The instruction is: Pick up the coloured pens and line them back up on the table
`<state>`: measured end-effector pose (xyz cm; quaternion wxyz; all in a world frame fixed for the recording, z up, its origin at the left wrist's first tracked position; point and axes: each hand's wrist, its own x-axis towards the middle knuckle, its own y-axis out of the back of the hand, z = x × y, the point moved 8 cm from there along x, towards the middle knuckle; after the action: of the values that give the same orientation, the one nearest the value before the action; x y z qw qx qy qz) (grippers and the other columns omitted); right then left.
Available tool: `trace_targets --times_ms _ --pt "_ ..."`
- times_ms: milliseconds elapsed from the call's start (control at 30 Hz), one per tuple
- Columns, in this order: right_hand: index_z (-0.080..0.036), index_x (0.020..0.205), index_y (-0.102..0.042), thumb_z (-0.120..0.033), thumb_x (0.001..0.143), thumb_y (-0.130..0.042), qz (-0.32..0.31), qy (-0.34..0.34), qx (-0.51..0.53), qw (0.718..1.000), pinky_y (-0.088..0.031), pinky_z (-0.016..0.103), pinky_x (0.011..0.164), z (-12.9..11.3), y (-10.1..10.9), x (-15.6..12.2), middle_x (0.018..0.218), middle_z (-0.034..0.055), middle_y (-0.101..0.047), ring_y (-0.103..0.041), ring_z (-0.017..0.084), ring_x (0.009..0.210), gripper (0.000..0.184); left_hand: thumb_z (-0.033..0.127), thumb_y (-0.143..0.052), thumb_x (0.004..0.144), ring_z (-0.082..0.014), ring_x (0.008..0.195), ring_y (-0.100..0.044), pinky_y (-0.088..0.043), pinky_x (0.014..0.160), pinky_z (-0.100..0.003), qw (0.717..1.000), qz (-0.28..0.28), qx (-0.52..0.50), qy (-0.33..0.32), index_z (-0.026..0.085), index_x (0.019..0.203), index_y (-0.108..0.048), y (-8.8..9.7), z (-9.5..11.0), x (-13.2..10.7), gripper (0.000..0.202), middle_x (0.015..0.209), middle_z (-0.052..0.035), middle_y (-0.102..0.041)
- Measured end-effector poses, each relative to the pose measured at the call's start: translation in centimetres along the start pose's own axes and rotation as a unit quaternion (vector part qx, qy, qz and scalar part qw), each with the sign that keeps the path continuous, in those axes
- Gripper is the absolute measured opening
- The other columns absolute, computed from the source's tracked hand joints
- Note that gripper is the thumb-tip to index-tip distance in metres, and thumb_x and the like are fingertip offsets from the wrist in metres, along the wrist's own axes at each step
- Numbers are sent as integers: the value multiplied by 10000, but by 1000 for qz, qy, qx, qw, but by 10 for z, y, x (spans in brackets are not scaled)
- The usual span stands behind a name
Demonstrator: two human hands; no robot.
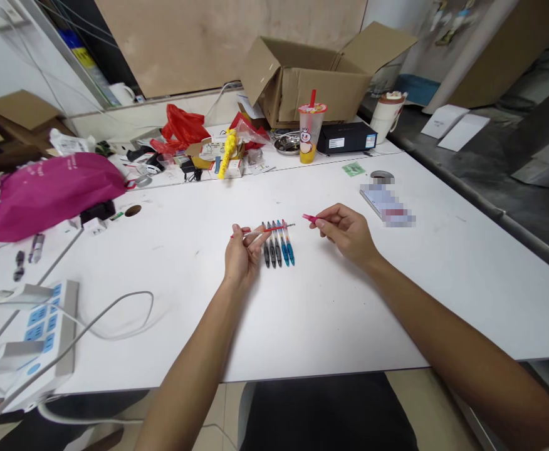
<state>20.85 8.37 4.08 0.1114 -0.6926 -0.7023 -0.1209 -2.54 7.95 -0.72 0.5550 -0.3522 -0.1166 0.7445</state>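
Between the thumb and fingers of my left hand [242, 258] is an opened red pen [274, 229], its thin refill pointing right with a metallic tip at the end. My right hand [350, 235] pinches a short pinkish-red pen part [310, 218], which looks like the front barrel. A small gap separates this part from the refill tip. Under the refill lie several pens side by side on the white table: black ones [272, 254] at the left and blue ones [287, 252] at the right, the nearest partly behind my left fingers.
A phone [381, 203] and a roll of tape [382, 175] lie to the right. Toward the back stand a drink cup [309, 134], a black box [347, 139] and an open carton [321, 88]. On the left are a magenta bag [62, 194] and a power strip [67, 313] with cables.
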Motion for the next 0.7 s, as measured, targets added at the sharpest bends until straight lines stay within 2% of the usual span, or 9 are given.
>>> trace_targets --times_ms 67,167,267,333,500,600,700 --pt "-221 927 -600 -409 837 -754 -6 -28 30 999 -413 267 534 8 0 1 845 29 -692 -569 137 653 259 420 -425 1075 -175 782 -793 -464 425 -129 1000 -6 13 -15 170 988 -525 -1 1 -1 283 975 -134 -768" --pt "-244 990 -586 -437 868 -693 -17 -74 45 996 -377 260 509 19 -6 -2 763 -37 -542 -466 116 590 252 463 -467 1055 -192 802 -797 -476 452 -141 998 -28 41 -47 173 983 -531 -3 2 0 306 971 -137 -768" --pt "-221 1025 -669 -457 872 -702 -48 -77 -33 995 -361 272 536 21 -16 -7 667 -65 -361 -367 118 586 283 526 -500 1028 -209 843 -800 -475 467 -150 993 -48 74 -80 188 976 -518 -4 2 -1 343 972 -127 -775" --pt "-213 1004 -713 -489 863 -718 -58 -64 -83 993 -328 275 537 19 -22 -11 648 -65 -326 -336 118 586 310 573 -529 1000 -222 870 -799 -465 460 -154 989 -58 96 -96 199 986 -514 -5 2 -2 375 995 -125 -778" --pt "-203 916 -754 -558 872 -693 -36 -48 -129 990 -333 290 558 15 -23 -14 640 -32 -440 -381 131 606 362 640 -602 930 -235 864 -800 -451 436 -160 983 -83 122 -113 207 1001 -533 -10 1 -4 444 1016 -116 -774" --pt "-199 876 -750 -552 869 -697 -21 -45 -129 990 -348 296 571 14 -21 -14 661 -11 -503 -407 137 624 357 629 -588 943 -224 856 -798 -513 494 -180 981 -92 123 -116 205 1017 -537 -12 0 -5 433 1018 -115 -777" --pt "-198 870 -752 -534 870 -700 -20 -47 -127 991 -332 293 560 15 -20 -14 654 -12 -505 -406 136 619 340 578 -626 944 -212 879 -795 -565 573 -200 983 -88 112 -116 194 1019 -541 -11 1 -3 400 1047 -126 -779"
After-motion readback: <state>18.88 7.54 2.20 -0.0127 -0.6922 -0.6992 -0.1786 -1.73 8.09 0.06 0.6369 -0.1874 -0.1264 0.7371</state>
